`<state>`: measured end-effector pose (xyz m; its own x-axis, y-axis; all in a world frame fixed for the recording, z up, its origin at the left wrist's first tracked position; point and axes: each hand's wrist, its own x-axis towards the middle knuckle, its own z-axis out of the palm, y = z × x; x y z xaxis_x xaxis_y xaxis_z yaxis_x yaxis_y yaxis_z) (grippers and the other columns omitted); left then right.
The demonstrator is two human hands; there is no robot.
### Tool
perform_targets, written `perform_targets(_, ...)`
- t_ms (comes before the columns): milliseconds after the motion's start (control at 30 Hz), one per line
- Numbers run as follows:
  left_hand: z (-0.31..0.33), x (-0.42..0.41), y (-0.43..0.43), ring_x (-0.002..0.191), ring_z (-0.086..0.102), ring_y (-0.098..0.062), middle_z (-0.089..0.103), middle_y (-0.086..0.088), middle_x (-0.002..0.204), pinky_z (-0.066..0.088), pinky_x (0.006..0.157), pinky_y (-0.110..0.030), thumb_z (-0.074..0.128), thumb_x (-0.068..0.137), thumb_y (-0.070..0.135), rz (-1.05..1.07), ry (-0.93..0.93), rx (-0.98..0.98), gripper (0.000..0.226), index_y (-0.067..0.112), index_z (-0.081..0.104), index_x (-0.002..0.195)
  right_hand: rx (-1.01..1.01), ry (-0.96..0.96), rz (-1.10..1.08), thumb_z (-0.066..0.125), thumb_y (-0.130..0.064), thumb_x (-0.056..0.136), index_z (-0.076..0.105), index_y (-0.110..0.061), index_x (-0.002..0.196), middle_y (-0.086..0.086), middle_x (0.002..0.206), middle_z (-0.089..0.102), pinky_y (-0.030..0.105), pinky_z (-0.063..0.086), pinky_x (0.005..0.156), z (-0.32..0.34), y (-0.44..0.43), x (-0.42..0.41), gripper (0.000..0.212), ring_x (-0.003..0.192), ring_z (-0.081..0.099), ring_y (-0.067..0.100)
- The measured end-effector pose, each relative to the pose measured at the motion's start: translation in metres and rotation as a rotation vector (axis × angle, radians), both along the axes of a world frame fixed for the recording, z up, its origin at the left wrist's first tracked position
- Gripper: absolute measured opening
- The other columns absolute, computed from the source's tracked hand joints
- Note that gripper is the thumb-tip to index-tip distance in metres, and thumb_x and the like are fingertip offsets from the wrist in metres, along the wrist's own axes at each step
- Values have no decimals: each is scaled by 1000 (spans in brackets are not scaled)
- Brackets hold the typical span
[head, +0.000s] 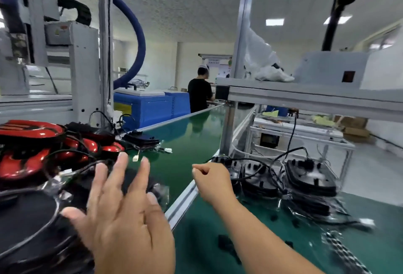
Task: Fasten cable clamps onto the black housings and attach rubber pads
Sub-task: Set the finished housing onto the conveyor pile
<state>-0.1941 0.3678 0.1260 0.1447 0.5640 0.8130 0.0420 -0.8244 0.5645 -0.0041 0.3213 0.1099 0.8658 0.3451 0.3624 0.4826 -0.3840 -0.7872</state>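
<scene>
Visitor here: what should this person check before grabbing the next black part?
1. Left hand free: ok, open, fingers spread over the black housings.
2. Right hand free: cannot tell; fingers curled, nothing visible inside.
3. More housings in reach: ok, stacks beside the right hand.
4. Clamps and pads ready: cannot tell; small black bits are blurred.
5. Cables tidy: not ok, they loop over the stacks.
</scene>
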Motion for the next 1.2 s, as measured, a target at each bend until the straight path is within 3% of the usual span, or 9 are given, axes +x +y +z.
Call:
perform_targets(133, 0, 44, -55, 136, 28, -12, 44, 10, 140, -10, 113, -41, 56, 78, 0, -318, 158, -50, 50, 25, 64, 120, -45, -19, -150, 54, -18, 91, 67, 2, 103, 10, 84, 73, 29, 52, 67, -1, -73, 21, 27, 64, 61, 14)
perform_targets(300, -2, 102, -103, 129, -12, 18, 11, 32, 144, -33, 101, -23, 46, 92, 13, -582, 348, -65, 57, 43, 37, 140, -8, 37, -334, 56, -21, 92, 73, -5, 94, -16, 92, 72, 34, 55, 75, 1, -159, 45, 23, 88, 67, 24)
perform_targets(467, -7, 179, -143, 145, 12, -10, 19, 10, 157, 3, 117, -29, 42, 97, 13, -867, 557, -242, 52, 28, 33, 146, 35, 43, -554, 56, -19, 91, 70, -1, 94, 10, 87, 73, 42, 53, 80, 5, -231, 70, 24, 88, 65, 31)
perform_targets(533, -10, 208, -153, 140, 29, -16, 27, 4, 155, 22, 114, -27, 39, 98, 12, -966, 644, -427, 51, 23, 33, 147, 78, 46, -619, 56, -19, 91, 74, -22, 66, -10, 58, 66, 26, 51, 65, 5, -256, 80, 31, 62, 61, 11)
perform_targets(733, -14, 275, -165, 60, 39, -14, 50, 0, 75, 31, 51, -24, 35, 95, -3, -960, 662, -876, 40, 5, 52, 131, 164, 253, -743, 56, -24, 89, 40, -20, 35, -7, 41, 28, 27, 24, 51, -6, -285, 115, 56, 49, 28, 18)
perform_targets(833, -13, 301, -168, 72, 54, -30, 61, -24, 91, 43, 64, -38, 37, 96, -1, -901, 784, -830, 29, -7, 57, 116, 258, 439, -674, 58, -50, 89, 52, -12, 66, 0, 59, 49, 27, 43, 59, -14, -285, 128, 44, 58, 54, 18)
perform_targets(1000, -7, 328, -176, 72, 53, -18, 53, -9, 109, 43, 73, -32, 35, 100, 3, -943, 885, -749, 36, -6, 46, 133, 323, 566, -643, 63, -54, 84, 53, -4, 127, 3, 89, 58, 30, 46, 69, -16, -284, 143, 68, 72, 56, 14)
perform_targets(1133, -1, 333, -177, 101, 54, -26, 54, -23, 130, 45, 85, -36, 34, 98, 2, -995, 869, -950, 38, -3, 45, 134, 357, 639, -510, 72, -53, 75, 51, -6, 135, 14, 126, 63, 40, 54, 87, -15, -280, 146, 79, 110, 63, 34)
perform_targets(1200, -3, 334, -174, 90, 61, -28, 65, -22, 110, 50, 84, -36, 35, 96, 4, -1026, 842, -1140, 33, -1, 56, 121, 432, 659, -488, 76, -43, 77, 59, -3, 124, 13, 108, 71, 33, 59, 71, -13, -280, 146, 64, 91, 71, 29)
